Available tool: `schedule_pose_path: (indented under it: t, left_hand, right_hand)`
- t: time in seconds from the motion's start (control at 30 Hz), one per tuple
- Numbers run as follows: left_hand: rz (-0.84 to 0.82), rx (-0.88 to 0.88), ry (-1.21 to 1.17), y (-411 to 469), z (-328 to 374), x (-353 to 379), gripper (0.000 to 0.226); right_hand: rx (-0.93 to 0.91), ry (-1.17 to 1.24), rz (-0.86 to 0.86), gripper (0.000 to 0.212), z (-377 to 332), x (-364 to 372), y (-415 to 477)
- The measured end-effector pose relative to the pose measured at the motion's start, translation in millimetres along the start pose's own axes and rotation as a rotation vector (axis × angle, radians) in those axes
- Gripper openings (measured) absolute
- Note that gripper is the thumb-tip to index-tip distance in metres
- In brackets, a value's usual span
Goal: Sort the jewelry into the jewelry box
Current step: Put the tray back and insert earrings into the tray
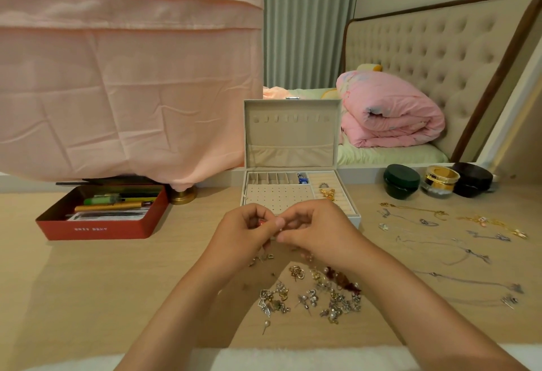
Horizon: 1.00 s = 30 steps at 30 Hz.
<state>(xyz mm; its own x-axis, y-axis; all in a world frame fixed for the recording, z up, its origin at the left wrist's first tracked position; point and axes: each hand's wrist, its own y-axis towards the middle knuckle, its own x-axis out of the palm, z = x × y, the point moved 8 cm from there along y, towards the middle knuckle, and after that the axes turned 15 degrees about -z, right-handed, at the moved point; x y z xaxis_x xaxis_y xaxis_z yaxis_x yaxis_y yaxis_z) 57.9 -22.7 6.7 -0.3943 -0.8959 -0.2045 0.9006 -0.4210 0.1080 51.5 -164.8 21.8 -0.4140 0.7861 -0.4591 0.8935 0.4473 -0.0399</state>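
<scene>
An open beige jewelry box (293, 147) stands at the middle of the desk, lid up, with a perforated earring panel and ring rolls holding a gold piece (328, 193). Just in front of it my left hand (243, 232) and my right hand (313, 231) meet, both pinching a small earring with a red bit (261, 223) between the fingertips. Below my hands lies a heap of loose earrings (311, 294) in silver, gold and dark red. Several thin necklaces (440, 232) lie spread out on the desk to the right.
A red tin (96, 228) of pens sits at the left. Three cosmetic jars (438, 181) stand at the back right. A pink cloth (123, 77) hangs over the mirror behind, above a brass base (183, 194). A white fluffy edge runs along the desk's front.
</scene>
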Motion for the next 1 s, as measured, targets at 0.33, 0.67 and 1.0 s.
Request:
schedule_pose_path:
  t: [0.33,0.67,1.0]
  left_hand:
    - [-0.116,-0.072,0.046,61,19,-10,0.013]
    - [-0.065,-0.103,0.863,138,20,-32,0.028]
    - [-0.119,0.01,1.234,148,5,-26,0.037]
  right_hand:
    - [0.045,0.124,0.127,0.011,-10,-66,34]
    - [0.127,-0.299,0.133,0.008,4,-111,118]
    - [0.19,-0.658,-0.063,0.007,18,-104,149]
